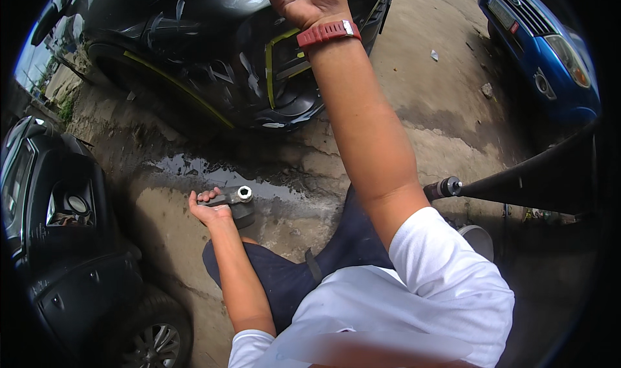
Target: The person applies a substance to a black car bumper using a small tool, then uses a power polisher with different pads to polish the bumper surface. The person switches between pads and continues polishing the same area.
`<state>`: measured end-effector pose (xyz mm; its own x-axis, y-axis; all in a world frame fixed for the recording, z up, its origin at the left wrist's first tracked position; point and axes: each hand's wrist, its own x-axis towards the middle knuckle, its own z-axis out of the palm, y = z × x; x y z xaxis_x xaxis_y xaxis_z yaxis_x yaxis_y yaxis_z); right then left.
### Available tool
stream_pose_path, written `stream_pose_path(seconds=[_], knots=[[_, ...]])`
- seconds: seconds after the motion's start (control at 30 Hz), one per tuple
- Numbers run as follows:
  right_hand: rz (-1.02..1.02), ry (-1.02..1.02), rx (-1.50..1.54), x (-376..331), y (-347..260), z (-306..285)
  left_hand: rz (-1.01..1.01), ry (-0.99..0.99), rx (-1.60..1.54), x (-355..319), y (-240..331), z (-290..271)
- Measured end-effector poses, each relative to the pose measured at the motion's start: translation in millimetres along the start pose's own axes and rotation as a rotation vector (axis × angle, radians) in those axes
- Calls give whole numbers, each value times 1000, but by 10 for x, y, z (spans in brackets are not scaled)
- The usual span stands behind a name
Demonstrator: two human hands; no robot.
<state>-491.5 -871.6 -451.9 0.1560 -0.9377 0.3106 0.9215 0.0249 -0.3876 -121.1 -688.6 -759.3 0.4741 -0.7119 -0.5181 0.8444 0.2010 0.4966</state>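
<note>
My left hand (211, 208) is closed around a dark grey cordless impact wrench (226, 198), held low over the ground near my knee. A round silver socket (244, 193) with a hex-shaped hole sits at its front end, and a block-like base shows below it. My right hand (314, 4) is raised at the top edge, by the front corner of a black car (194, 51). Its palm shows and the visible fingers curl inward. Most of the fingers are cut off by the edge, and anything in them is hidden. A red watch strap (328, 35) circles that wrist.
Yellow-green tape (270, 77) and pale smears mark the black car. Another dark car (77, 284) stands at left, a blue car (543, 51) at far right. A puddle (226, 177) lies ahead. At right are a dark cylinder (445, 187) and a black panel (537, 177).
</note>
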Motion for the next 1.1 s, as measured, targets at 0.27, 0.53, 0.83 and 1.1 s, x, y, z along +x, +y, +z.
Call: stream_pose_path(seconds=[0.27,0.53,0.83,1.1], knots=[[-107,93,-1745,-830,-10,59,14,17,-22,-6,1,-12],[-370,-142,-2322,-887,1098,376,21,16,-7,9,-67,14],[74,-125,-375,-442,1629,390,5,-1,-17,-78,-109,63],[157,326,-45,-683,1927,284,-26,8,-47,-152,-128,97]])
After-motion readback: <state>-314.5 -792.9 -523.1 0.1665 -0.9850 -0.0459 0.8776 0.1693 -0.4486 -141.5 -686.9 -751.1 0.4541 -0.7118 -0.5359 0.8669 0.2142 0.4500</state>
